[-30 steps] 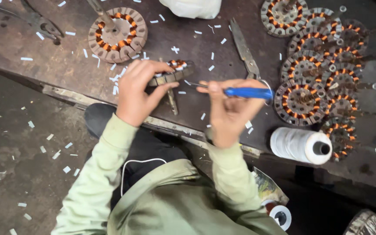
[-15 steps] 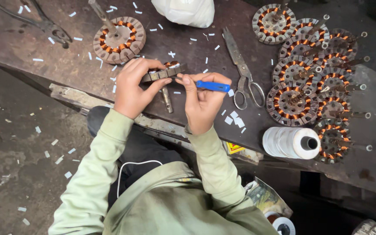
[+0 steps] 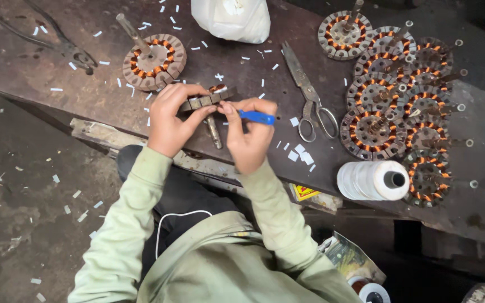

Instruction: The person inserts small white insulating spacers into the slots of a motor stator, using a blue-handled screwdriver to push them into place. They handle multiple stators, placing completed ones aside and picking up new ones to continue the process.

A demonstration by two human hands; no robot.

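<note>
Copper-wound round metal stator (image 3: 206,100), seen edge-on with its long axis across, is clamped in the left hand (image 3: 170,119). Just right of it, the right hand (image 3: 246,134) pinches a blue-handled tool (image 3: 256,117), tip towards the stator.

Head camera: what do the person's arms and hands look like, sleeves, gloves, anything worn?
Both arms wear long, loose, pale green sleeves, creased and a little smudged, ending in plain cuffs at the wrists. The left hand and right hand are bare: no gloves. No rings, watch or bands can be made out. A thin white cord loops over the dark clothing below the left sleeve.
</note>
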